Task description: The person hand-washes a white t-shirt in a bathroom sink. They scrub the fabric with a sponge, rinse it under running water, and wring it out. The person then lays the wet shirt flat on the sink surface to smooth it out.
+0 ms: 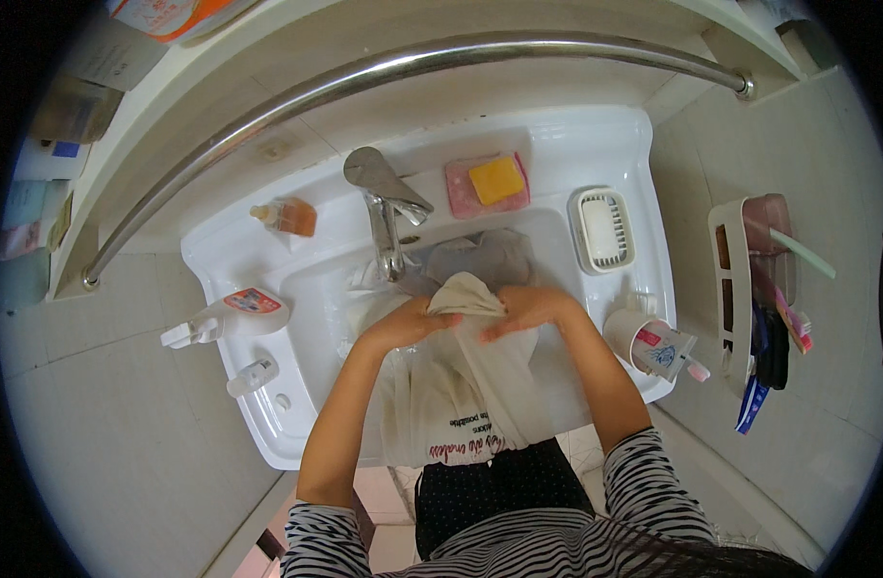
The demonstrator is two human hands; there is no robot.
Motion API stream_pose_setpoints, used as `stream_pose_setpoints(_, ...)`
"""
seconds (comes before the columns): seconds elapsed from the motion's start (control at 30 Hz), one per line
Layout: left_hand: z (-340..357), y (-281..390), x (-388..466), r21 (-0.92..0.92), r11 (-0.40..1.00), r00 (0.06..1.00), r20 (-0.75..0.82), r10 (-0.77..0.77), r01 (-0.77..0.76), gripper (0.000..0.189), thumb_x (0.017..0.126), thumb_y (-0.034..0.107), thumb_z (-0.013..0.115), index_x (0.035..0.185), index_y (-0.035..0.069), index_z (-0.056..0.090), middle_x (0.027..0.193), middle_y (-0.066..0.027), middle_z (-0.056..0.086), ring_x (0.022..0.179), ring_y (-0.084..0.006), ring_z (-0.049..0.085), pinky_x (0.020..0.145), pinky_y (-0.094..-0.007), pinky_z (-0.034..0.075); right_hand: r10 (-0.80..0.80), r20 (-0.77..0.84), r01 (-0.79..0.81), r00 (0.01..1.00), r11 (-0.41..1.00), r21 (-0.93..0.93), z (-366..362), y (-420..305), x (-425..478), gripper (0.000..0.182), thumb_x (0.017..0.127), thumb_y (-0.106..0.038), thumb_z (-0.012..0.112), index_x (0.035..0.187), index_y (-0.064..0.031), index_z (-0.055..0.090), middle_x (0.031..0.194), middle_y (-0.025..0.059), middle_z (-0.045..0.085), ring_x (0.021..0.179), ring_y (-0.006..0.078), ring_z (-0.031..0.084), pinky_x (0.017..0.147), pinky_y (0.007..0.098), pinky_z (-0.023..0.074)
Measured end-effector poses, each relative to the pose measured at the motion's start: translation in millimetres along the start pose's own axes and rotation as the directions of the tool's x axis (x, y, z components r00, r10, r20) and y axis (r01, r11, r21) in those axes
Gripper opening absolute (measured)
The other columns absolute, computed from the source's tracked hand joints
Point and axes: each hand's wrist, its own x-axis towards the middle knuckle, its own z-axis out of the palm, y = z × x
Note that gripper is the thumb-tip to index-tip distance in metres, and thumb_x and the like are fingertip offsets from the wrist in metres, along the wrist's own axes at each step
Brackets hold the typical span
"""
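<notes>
A wet cream-coloured cloth garment (452, 376) with printed lettering lies over the front of the white washbasin (304, 426). Its upper part is bunched between my two hands. My left hand (405, 323) grips the fold from the left, thumb on top. From the right, my right hand (524, 311) grips the same fold, its fingers partly hidden by the cloth. Just beyond the hands, a greyish wet cloth (481, 256) rests in the bowl. The chrome faucet (389, 238) stands behind my left hand; whether water runs cannot be told.
A spray bottle (250, 311), a small clear bottle (254, 377) and a soap dispenser (291, 217) stand on the left rim. Behind lies a yellow sponge (496, 180) on a pink cloth. To the right are a soap dish (604, 230) and a toothpaste cup (627, 336). A metal rail (441, 58) crosses above.
</notes>
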Motion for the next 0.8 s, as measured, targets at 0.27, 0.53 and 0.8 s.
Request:
stream_pose_setpoints(0.27,30,-13,5,0.296,0.954,0.996,0.063,-0.067,0.046,0.050,0.080,0.042,0.067,0.112,0.004,0.059,0.098,-0.0073,0.064,0.087,-0.0172,0.058,0.075,-0.0303,0.047,-0.040,-0.235,0.204,0.971,0.647,0.735,44,42,8,0.037,0.081,-0.024,0.068,0.110,-0.0018,0.060,0.100,0.0059,0.064,0.093,0.0137,0.056,0.082,0.0271,0.0426)
stream_pose_setpoints(0.53,18,-31,1,-0.108,0.993,0.959,-0.282,0.017,-0.050,0.048,0.084,0.041,0.062,0.108,0.000,0.060,0.084,-0.0086,0.065,0.080,-0.0204,0.062,0.070,-0.0320,0.047,0.023,-0.423,0.250,0.906,0.777,0.577,39,47,14,0.032,0.086,-0.032,0.062,0.102,-0.0045,0.062,0.088,0.0007,0.061,0.083,0.0092,0.053,0.073,0.0246,0.0434)
stream_pose_setpoints(0.8,27,-74,53,0.322,0.919,0.474,-0.861,0.184,0.229,0.039,0.088,0.035,0.054,0.079,-0.002,0.062,0.068,-0.0202,0.061,0.065,-0.0340,0.061,0.061,-0.0454,0.046,0.093,-0.821,-0.116,0.563,0.993,0.033,44,23,82,0.035,0.086,-0.037,0.056,0.094,-0.0037,0.061,0.087,0.0165,0.065,0.079,0.0336,0.063,0.069,0.0384,0.0491)
